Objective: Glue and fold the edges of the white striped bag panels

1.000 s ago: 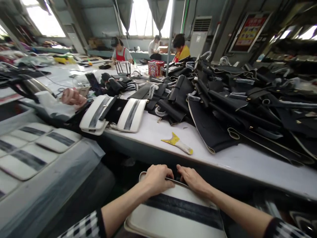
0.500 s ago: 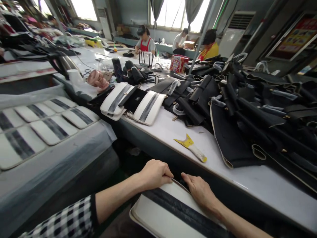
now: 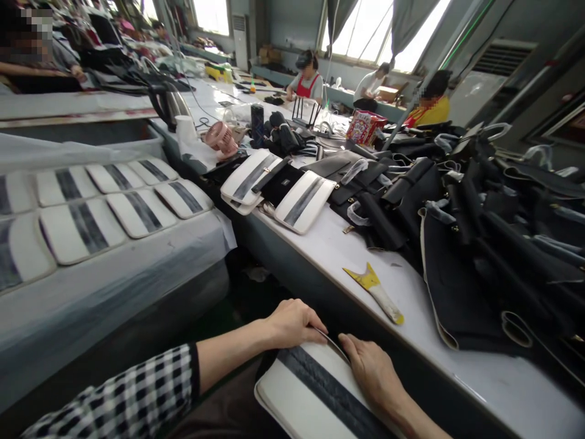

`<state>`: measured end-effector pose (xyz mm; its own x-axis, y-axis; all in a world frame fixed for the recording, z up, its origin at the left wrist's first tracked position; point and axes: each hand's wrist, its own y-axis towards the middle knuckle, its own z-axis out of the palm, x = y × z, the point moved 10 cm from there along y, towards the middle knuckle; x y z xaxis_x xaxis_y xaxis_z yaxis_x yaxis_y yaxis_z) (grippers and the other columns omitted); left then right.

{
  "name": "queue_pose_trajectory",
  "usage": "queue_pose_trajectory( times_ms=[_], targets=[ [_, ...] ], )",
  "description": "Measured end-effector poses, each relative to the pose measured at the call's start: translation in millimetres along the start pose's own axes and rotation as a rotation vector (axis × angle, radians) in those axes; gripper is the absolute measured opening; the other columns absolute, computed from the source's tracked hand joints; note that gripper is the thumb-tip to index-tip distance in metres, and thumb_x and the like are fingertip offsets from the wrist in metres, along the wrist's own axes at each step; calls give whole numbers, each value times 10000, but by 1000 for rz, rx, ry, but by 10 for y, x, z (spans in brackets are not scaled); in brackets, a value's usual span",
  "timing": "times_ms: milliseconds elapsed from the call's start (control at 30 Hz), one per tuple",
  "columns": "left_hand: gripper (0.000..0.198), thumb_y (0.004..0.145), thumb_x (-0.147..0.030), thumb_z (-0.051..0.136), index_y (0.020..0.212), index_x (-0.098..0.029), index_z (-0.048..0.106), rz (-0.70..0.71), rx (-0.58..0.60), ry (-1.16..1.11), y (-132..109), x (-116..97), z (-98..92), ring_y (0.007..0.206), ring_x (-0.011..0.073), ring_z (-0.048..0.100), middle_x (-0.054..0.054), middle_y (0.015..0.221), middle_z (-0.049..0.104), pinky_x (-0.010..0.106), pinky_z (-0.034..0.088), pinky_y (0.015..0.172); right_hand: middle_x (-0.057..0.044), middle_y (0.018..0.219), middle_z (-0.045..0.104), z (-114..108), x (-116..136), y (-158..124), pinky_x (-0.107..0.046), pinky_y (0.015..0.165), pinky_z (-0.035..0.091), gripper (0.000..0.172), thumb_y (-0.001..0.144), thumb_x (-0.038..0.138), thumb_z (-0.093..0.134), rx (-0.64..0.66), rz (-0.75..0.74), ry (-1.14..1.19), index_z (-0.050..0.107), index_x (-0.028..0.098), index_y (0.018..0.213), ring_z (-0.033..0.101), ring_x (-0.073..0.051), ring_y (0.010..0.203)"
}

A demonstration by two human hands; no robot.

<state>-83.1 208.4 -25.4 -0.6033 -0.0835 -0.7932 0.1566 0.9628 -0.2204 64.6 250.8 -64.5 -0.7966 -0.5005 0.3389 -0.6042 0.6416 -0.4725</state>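
On my lap rests a white panel with a dark stripe along it; its layers show at the near-left edge. My left hand pinches the panel's far edge between thumb and bent fingers. Just to the right, my right hand grips the same edge, thumb toward the left hand, with the fingers partly hidden beneath. A narrow gap or seam shows along the edge between the two hands. Past them on the white table lies a yellow forked scraper-like tool, touched by neither hand.
Striped white panels lie in rows on a covered surface at left. Two more panels sit by a black piece on the table. Black bags are heaped at right. A pink fan and a red box stand farther back. Several people work beyond.
The view has turned left, so the surroundings appear farther right. Both hands keep hold of the panel's edge, and the edge between them now looks more bowed.
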Motion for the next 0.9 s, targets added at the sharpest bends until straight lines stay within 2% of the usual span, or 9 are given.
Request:
queue_pose_trajectory(
  times_ms=[133,267,433,567,667,733,900],
  targets=[
    [243,835,-470,657,1043,-379,743,62,-5,3,-48,-36,-27,1008,193,679,-52,1041,753,224,438,784,-56,867,720,-6,160,56,-342,694,393,601,981,541,104,-4,-37,-13,623,270,846,673,-286,868],
    [225,839,-468,644,998,-362,762,83,7,-16,-61,-57,-35,858,188,689,-30,919,767,230,419,691,-39,894,723,13,339,102,-327,715,406,583,989,519,101,19,-108,-3,631,286,919,676,-259,865],
    [237,775,-386,690,957,-265,781,50,59,-150,-51,30,-37,734,148,653,-36,760,743,195,422,628,-38,934,732,57,487,167,-314,752,430,603,990,523,89,52,-139,17,644,288,963,680,-244,889],
    [339,795,-363,669,1097,-223,735,17,94,-330,-117,229,-48,883,164,662,-17,954,750,196,464,764,-45,985,736,52,542,199,-335,766,437,604,985,539,103,55,-118,15,652,288,992,676,-269,931],
    [414,839,-482,623,1097,-175,728,-33,83,-464,-196,415,-23,971,210,646,36,1027,738,246,470,838,-43,1002,738,27,618,197,-323,787,444,613,990,534,101,46,-139,27,657,289,1067,673,-256,959],
    [539,854,-613,552,1092,-160,722,-72,92,-570,-244,506,54,1027,234,631,57,1080,724,280,469,888,-37,1016,738,11,674,194,-320,791,449,632,991,538,90,39,-155,32,666,292,1079,673,-251,966],
    [915,816,-850,189,1115,-135,676,-214,127,-827,-276,716,373,1036,260,642,114,1092,704,359,488,922,-19,1056,732,4,749,224,-348,814,462,651,985,563,74,46,-146,39,669,324,1093,667,-261,1006]
  ],
)
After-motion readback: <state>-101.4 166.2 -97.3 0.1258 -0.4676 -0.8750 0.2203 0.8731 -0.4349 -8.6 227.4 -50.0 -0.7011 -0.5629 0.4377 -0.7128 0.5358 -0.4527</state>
